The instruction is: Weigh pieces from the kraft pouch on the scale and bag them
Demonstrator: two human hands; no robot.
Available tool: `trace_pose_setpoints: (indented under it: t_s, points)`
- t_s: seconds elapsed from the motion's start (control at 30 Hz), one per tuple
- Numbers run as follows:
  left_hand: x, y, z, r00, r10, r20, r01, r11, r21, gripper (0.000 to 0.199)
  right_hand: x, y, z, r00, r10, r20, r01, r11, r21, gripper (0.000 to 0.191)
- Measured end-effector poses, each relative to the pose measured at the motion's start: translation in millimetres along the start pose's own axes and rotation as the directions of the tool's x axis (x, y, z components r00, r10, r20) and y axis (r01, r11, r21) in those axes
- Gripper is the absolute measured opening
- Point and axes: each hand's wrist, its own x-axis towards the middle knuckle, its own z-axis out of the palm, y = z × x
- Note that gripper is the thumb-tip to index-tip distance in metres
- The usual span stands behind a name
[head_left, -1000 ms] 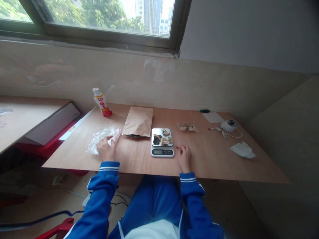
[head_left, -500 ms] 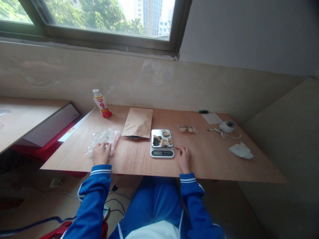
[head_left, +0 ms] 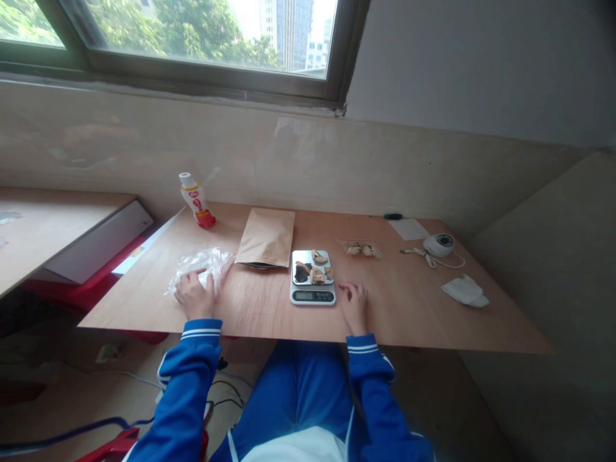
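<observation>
My left hand (head_left: 196,295) lies at the near edge of a heap of clear plastic bags (head_left: 216,258), its fingers apart and bent over the film. On the table just right of a small digital kitchen scale (head_left: 314,297) rests my right hand (head_left: 355,305), fingers curled together with nothing visible in them. Several dried mushroom pieces (head_left: 317,276), pale brown and one dark, sit on the scale's metal plate. The digits on its display are too small to read. Behind and left of the scale, a brown kraft paper pouch (head_left: 267,235) lies flat, its mouth facing me.
A small clear bag with mushroom pieces (head_left: 360,249) lies right of the scale. Farther right are a white dome camera (head_left: 439,244) with its cable, a white crumpled cloth or tissue (head_left: 466,292), a paper sheet (head_left: 408,229) and a green-handled tool (head_left: 393,217). A red-and-white bottle (head_left: 197,200) stands back left.
My left hand has shifted slightly right, and its fingers have spread and lifted over the plastic bags. My right hand and the scale stay where they were.
</observation>
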Motion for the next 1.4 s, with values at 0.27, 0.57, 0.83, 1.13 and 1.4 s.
trace_pose_setpoints:
  t_s: [0.27, 0.57, 0.83, 1.13, 1.4]
  points:
    - [-28, 76, 59.4, 0.835, 0.507, 0.213, -0.431, 0.844, -0.318, 0.025, 0, 0, 1, 1.0, 0.006, 0.001, -0.006, 1.0, 0.024, 0.028]
    - [-21, 87, 86.5, 0.847, 0.448, 0.287, -0.421, 0.894, -0.155, 0.029, -1, -3, 0, 1.0, 0.021, 0.001, -0.021, 0.999, 0.035, 0.027]
    - [-19, 98, 89.8, 0.888, 0.385, 0.252, -0.366, 0.923, -0.12, 0.021, 0, -4, -1, 1.0, 0.013, 0.007, -0.013, 1.0, 0.027, 0.027]
    - [-28, 85, 73.7, 0.916, 0.342, 0.208, -0.296, 0.929, -0.223, 0.023, 0, -2, 0, 1.0, 0.006, -0.002, -0.006, 1.0, 0.019, 0.028]
    - [-35, 70, 61.9, 0.954, 0.211, 0.213, -0.135, 0.936, -0.324, 0.025, 0, -2, 0, 1.0, 0.013, 0.0, -0.013, 1.0, 0.025, 0.029]
